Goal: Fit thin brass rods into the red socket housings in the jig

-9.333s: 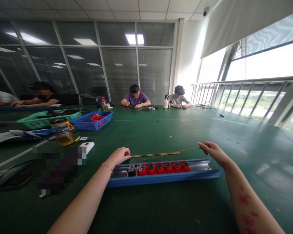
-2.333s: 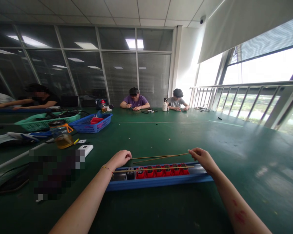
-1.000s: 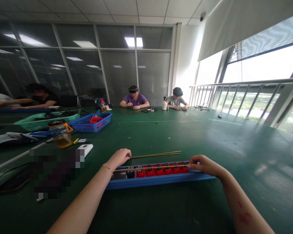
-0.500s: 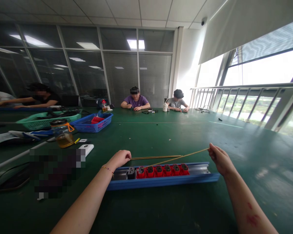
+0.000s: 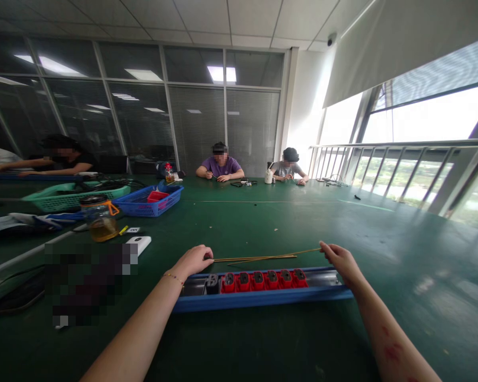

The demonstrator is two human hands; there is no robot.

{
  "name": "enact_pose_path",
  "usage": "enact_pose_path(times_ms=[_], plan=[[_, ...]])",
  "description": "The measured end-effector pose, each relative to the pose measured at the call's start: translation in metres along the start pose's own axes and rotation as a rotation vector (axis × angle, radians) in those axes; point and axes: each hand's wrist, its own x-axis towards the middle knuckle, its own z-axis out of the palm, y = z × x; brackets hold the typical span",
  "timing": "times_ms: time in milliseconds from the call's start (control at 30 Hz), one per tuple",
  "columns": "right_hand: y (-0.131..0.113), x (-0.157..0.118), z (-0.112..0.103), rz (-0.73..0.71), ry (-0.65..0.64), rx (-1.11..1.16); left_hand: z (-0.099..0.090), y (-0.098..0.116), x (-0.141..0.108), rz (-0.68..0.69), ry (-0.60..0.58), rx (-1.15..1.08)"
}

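Note:
A blue-sided metal channel [image 5: 263,301] lies across the green table in front of me. Inside it sit a row of several red socket modules [image 5: 258,281] and, at their left, a black module [image 5: 212,284]. Beyond the channel, my left hand [image 5: 195,260] pinches the left end of thin brass-coloured strips [image 5: 258,258] that lie along the table. My right hand [image 5: 338,259] is closed on the right end of another thin brass-coloured strip [image 5: 302,251]. That strip slopes down leftward, crossing the others.
To the left lie a white device [image 5: 142,245], a jar of amber liquid [image 5: 103,225], a blue basket [image 5: 151,208] and a green basket [image 5: 71,200]. Two people with headsets sit across the table [image 5: 382,233]; others are at the far left.
My right hand has moved left and slightly down, bringing its strip from above the modules to just behind the channel, beside the other strips. My left hand has stayed almost still.

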Motion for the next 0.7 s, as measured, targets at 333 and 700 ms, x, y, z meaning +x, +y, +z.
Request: enact_pose_path(times_ms=[333,700], plan=[[-0.010,0.013,0.041,-0.217,-0.330,-0.509,0.001,-0.001,0.000,0.014,0.001,0.034],[-0.004,0.024,0.048,-0.243,-0.489,-0.682,-0.001,0.010,-0.001,0.079,0.019,0.158]])
